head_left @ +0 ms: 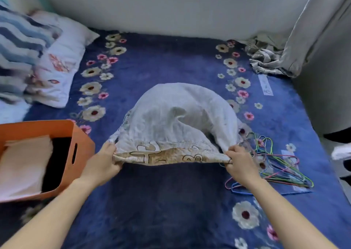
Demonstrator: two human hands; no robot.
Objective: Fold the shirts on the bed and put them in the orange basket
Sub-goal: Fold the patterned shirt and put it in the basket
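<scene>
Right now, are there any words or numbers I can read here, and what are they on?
No text here can be read for sure.
White shirt, tan band along the edge that the left hand and right hand hold: outlined shapes that may be letters, unreadable.
White tag on the blue bedcover: faint marks, too blurred to read.
Orange basket: no writing shows.

- home bedroom
- bed [152, 201] under navy floral blanket [167, 62], set against a plain wall [171, 7]
- printed pillow [64, 62] and striped cushion [19, 43] at left end
- wire hangers [273, 165], orange basket [83, 140] of folded clothes [22, 161] on it
</scene>
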